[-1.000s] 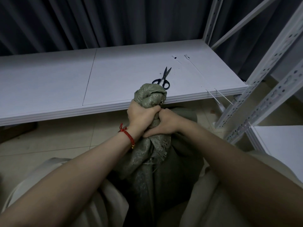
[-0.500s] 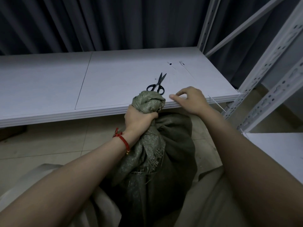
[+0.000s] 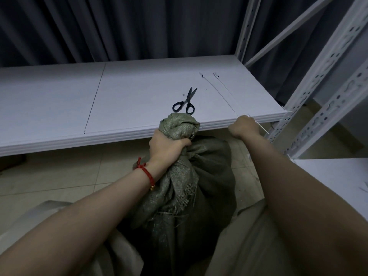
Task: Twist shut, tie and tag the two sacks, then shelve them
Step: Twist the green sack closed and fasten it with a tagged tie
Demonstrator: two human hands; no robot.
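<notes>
We have the sack (image 3: 209, 176) twisted shut on the floor before the shelf (image 3: 139, 96), our left hand (image 3: 167, 145) clenched round its neck. Our right hand (image 3: 244, 126) curls over a white tie (image 3: 219, 95) at the shelf edge (whether it grips, we cannot tell). Tying, tagging and shelving remain.

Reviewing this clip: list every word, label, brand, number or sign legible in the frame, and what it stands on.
No readable text anywhere in this view.
green sack: plain weave, no print visible.
scissors: no brand visible.
white ties: dark spots at the far ends, too small to read.
shelf and rack upright: blank, with only punched holes on the upright.
</notes>
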